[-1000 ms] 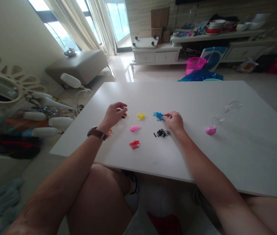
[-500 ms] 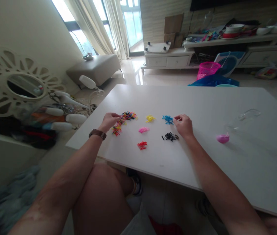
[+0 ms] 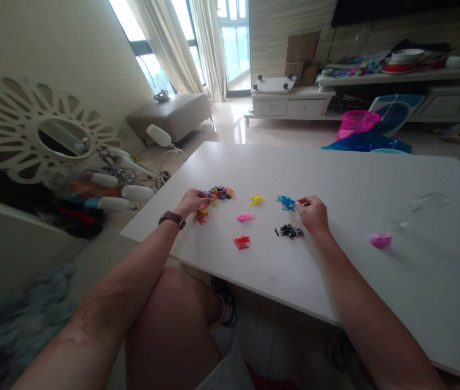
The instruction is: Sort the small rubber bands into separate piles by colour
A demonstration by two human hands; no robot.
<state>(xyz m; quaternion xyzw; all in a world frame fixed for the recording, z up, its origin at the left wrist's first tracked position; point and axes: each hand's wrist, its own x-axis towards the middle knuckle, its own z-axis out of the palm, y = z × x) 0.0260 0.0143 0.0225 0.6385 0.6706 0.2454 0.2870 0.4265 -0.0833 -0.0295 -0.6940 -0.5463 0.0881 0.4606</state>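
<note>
My left hand (image 3: 191,202), with a watch on its wrist, reaches into a mixed heap of small multicoloured rubber bands (image 3: 220,193). Its fingers are pinched together at the heap's edge; anything between them is too small to make out. Just right of the blue rubber bands (image 3: 286,203), my right hand (image 3: 313,213) holds its thumb and fingertips together, and whatever they hold is hidden. Between the hands lie small piles of yellow bands (image 3: 257,199), pink bands (image 3: 245,217) and red bands (image 3: 241,242). Black bands (image 3: 290,232) lie below the blue pile.
Everything lies on a white table (image 3: 270,271). To the right are a purple-pink rounded object (image 3: 380,240) and a clear plastic container (image 3: 419,210). Beyond the far edge stand a pink basket (image 3: 357,124) and a blue object (image 3: 368,142). A white lamp (image 3: 137,193) lies left of the table.
The view has shifted slightly, so the scene sits further right. My left hand stays at the mixed heap and my right hand beside the blue bands; the piles look the same.
</note>
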